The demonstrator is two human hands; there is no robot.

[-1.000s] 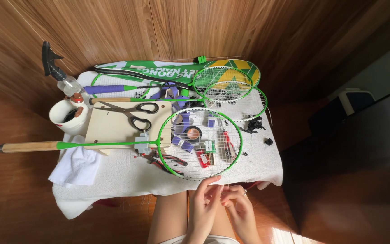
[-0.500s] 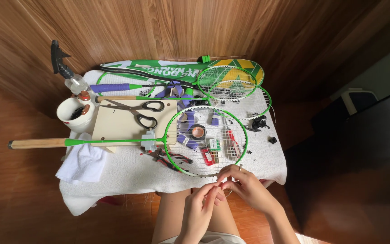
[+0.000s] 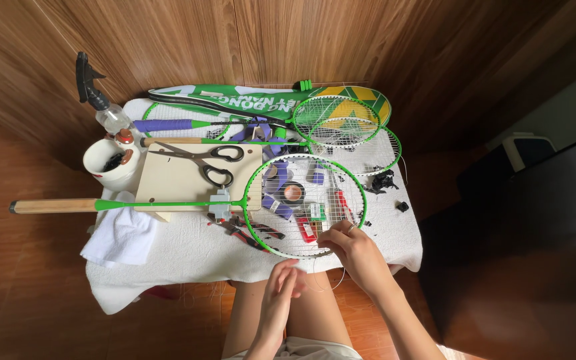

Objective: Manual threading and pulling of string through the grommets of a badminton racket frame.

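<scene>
Two hands: right hand [image 3: 355, 250] fingers pinch racket [image 3: 305, 207] rim; left hand [image 3: 281, 287] loosely spread, off table edge.

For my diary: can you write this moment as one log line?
right hand: on green racket strings, near rim | left hand: open, below table edge | scissors: on wooden board

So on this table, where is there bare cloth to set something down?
Bare cloth lies along the near edge, between the folded white towel and the pliers, in front of the wooden board. Another patch sits at the right corner, past the near racket's head and the right hand. The back half, with rackets and tape rolls, is crowded.
</scene>
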